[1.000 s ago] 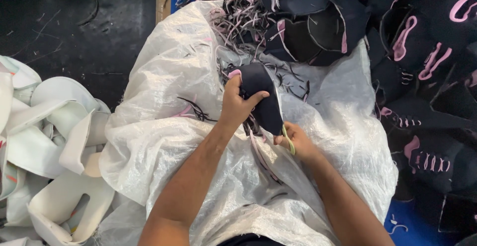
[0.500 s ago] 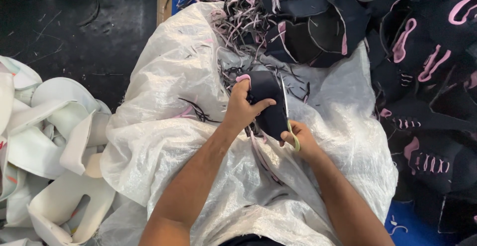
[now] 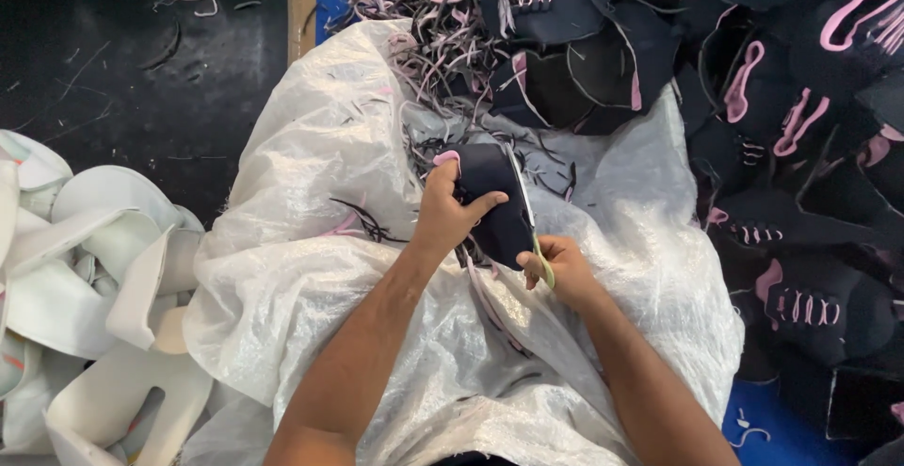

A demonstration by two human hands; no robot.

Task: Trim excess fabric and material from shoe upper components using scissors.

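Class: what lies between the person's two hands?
In the head view, the dark shoe piece spans between the left hand and right hand, with scissors along its right edge.

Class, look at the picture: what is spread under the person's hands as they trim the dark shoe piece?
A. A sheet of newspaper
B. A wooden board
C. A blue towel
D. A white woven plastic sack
D: the left hand holds the dark shoe piece and the right hand the scissors above a white woven plastic sack.
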